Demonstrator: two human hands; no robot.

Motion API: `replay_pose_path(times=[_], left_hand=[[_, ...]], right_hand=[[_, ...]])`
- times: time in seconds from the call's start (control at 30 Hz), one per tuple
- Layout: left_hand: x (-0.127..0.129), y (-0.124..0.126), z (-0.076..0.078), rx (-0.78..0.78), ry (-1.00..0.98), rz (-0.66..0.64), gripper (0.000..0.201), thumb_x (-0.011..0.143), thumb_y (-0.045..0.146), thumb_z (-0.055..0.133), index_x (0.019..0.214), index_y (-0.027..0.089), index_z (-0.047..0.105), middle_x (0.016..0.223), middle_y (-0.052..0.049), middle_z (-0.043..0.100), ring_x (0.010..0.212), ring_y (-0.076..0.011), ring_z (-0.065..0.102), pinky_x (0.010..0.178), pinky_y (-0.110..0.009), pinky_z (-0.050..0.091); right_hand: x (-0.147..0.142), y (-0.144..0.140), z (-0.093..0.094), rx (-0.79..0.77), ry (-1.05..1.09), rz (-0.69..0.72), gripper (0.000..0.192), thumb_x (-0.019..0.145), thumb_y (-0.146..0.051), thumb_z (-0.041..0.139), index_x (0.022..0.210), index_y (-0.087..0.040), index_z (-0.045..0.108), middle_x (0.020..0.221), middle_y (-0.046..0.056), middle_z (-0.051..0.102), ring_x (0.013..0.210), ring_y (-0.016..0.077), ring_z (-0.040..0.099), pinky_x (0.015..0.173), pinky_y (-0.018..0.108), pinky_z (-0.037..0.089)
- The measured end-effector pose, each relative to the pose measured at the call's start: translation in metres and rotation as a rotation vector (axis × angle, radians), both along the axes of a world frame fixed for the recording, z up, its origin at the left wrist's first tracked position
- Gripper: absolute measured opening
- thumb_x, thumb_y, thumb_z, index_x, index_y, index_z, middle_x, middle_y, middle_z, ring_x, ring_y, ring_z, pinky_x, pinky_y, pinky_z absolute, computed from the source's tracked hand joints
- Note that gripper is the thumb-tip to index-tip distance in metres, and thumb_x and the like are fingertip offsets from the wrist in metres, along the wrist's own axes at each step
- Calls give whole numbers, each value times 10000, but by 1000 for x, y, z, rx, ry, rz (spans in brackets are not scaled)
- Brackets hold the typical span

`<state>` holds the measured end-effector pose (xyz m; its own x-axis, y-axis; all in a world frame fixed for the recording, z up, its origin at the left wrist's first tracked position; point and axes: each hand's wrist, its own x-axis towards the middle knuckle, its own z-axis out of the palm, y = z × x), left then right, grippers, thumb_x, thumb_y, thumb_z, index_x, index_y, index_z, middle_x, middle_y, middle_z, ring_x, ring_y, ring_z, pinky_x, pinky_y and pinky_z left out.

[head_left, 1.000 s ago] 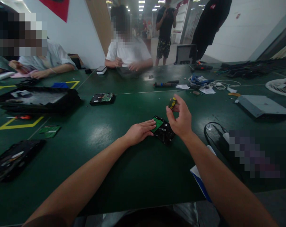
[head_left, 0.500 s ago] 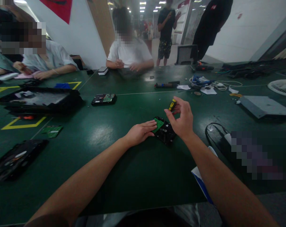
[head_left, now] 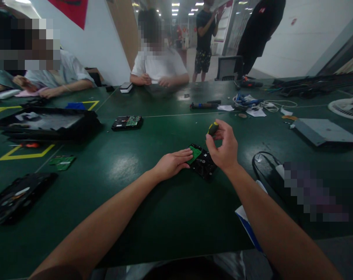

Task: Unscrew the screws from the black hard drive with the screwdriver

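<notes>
A black hard drive [head_left: 206,165] with a green circuit board [head_left: 196,153] lies on the table in front of me. My left hand [head_left: 172,165] grips its left side, fingers stretched over the board and thumb at the near edge. In my right hand [head_left: 224,146] is a screwdriver with a yellow and black handle [head_left: 213,128], pinched between thumb and fingers. Its thin shaft slants down to the drive near the board's right edge. Exactly where the tip sits is too small to make out.
Another hard drive [head_left: 127,122] lies farther back on the green table [head_left: 164,221]. At left are a black casing [head_left: 44,122], a loose circuit board [head_left: 63,162] and a black part [head_left: 21,194]. A grey metal box [head_left: 326,131] and a cable [head_left: 256,165] are at right. Several people are beyond.
The screwdriver handle has turned, its yellow marking now facing another way, and the right-hand fingers have shifted slightly around it. My left hand and the hard drive stay put.
</notes>
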<state>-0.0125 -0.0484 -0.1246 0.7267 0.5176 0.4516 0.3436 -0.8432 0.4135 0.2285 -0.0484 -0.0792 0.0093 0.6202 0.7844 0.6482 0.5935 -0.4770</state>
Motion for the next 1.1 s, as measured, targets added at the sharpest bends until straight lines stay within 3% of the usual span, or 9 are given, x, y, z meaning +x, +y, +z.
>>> replay_pose_path(times=[0.3, 0.47, 0.6, 0.97, 1.1], left_hand=[[0, 0, 0, 9, -4, 2, 460, 970, 326, 599, 1407, 182, 585, 1441, -135, 595, 1410, -252, 488, 1169, -489, 432], [1, -1, 2, -3, 15, 9, 453, 968, 309, 603, 1385, 132, 604, 1434, -158, 596, 1416, -248, 481, 1183, -457, 419], [1, -1, 1, -7, -11, 7, 448, 962, 311, 613, 1385, 165, 608, 1430, -141, 600, 1403, -255, 496, 1170, -484, 433], [1, 0, 0, 1, 10, 6, 460, 971, 322, 598, 1404, 167, 588, 1445, -142, 590, 1417, -253, 480, 1176, -480, 427], [0, 0, -1, 4, 5, 7, 451, 975, 334, 589, 1397, 173, 595, 1444, -137, 593, 1414, -250, 485, 1171, -480, 432]], right_hand=[[1, 2, -2, 20, 0, -17, 600, 890, -277, 630, 1447, -269, 408, 1258, 121, 582, 940, 253, 662, 758, 453, 630], [-1, 0, -1, -9, 7, 16, 610, 901, -272, 606, 1467, -259, 379, 1302, 127, 580, 963, 253, 680, 809, 454, 625], [-2, -1, -2, -49, 8, 50, 637, 915, -249, 559, 1507, -265, 324, 1328, 121, 585, 992, 252, 690, 862, 455, 615], [1, 0, -1, 11, -21, -2, 589, 896, -295, 636, 1448, -280, 429, 1254, 116, 569, 951, 254, 648, 777, 454, 625], [-2, -1, -1, -40, -25, 55, 615, 967, -278, 509, 1542, -287, 292, 1360, 123, 555, 976, 246, 672, 847, 465, 612]])
